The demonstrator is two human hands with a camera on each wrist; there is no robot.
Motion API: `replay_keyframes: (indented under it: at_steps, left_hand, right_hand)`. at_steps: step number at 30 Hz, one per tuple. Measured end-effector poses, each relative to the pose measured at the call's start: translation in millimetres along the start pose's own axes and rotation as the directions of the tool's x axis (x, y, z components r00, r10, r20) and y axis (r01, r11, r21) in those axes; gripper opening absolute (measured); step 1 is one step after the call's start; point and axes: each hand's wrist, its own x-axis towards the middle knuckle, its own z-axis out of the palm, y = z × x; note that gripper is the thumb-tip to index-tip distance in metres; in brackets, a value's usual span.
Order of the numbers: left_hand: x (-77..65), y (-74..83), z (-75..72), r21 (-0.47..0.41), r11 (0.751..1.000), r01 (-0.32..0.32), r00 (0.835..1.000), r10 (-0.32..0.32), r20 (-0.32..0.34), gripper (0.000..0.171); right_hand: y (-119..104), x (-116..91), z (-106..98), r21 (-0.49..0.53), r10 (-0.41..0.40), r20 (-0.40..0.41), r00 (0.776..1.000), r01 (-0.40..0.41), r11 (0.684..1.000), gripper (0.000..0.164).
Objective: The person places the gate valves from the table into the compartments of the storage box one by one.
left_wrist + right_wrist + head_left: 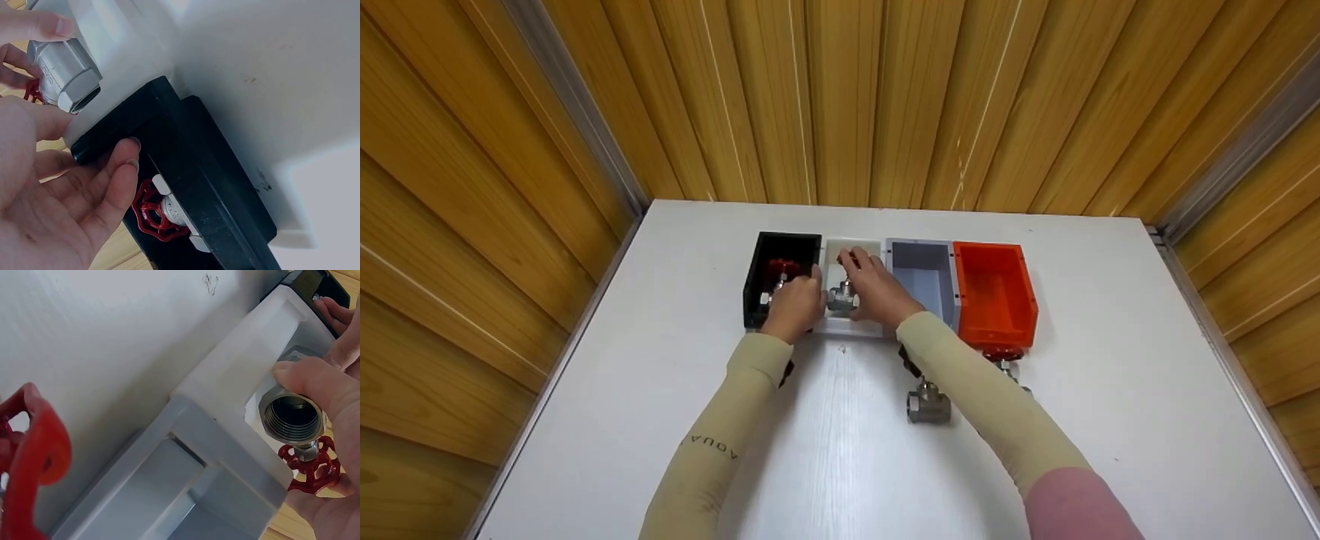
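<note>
My right hand point(879, 291) holds a metal valve with a red handwheel over the white bin point(851, 328). In the right wrist view, the thumb lies on the body of this valve point(292, 417) near its threaded opening, and fingers are by the red handwheel point(315, 467). My left hand point(797, 304) is at the wall between the black bin point(752, 281) and the white one, its curled fingers point(121, 180) gripping the black bin's edge. Inside the black bin rests another valve point(163, 216) with a red handwheel.
A grey bin point(921, 259) and an orange bin point(994, 330) continue the row rightward. In front of them on the white table point(660, 300) lie a metal valve point(928, 406) and a red-wheeled valve point(1003, 356), partly behind my right sleeve. Wood-patterned walls point(840, 105) surround the table.
</note>
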Motion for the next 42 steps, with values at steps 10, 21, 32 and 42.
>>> replay_keyframes:
  at_steps: [10, 21, 32, 42]
  left_hand:
    - [-0.6, 0.6, 0.4, 0.003, 1.000, 0.005, 1.000, -0.005, 0.018, 0.051]
    - [-1.4, 2.0, 0.5, 0.006, 1.000, 0.005, 1.000, -0.005, -0.007, 0.048]
    - [-1.3, 2.4, 1.2, 0.020, 1.000, 0.006, 1.000, -0.005, -0.012, 0.049]
    - [0.6, 0.2, 1.6, 0.019, 1.000, 0.023, 1.000, -0.023, 0.001, 0.051]
  right_hand:
    - [4.0, 3.3, 5.1, -0.022, 0.013, 0.026, 1.000, -0.012, 1.000, 0.101]
    - [7.8, 6.8, 7.5, -0.044, 0.001, 0.052, 0.999, 0.001, 0.999, 0.099]
    - [5.9, 6.2, 13.6, -0.053, -0.002, 0.064, 0.998, 0.006, 0.999, 0.087]
    - [1.5, 7.9, 19.3, -0.100, 0.022, 0.032, 0.999, -0.018, 0.995, 0.070]
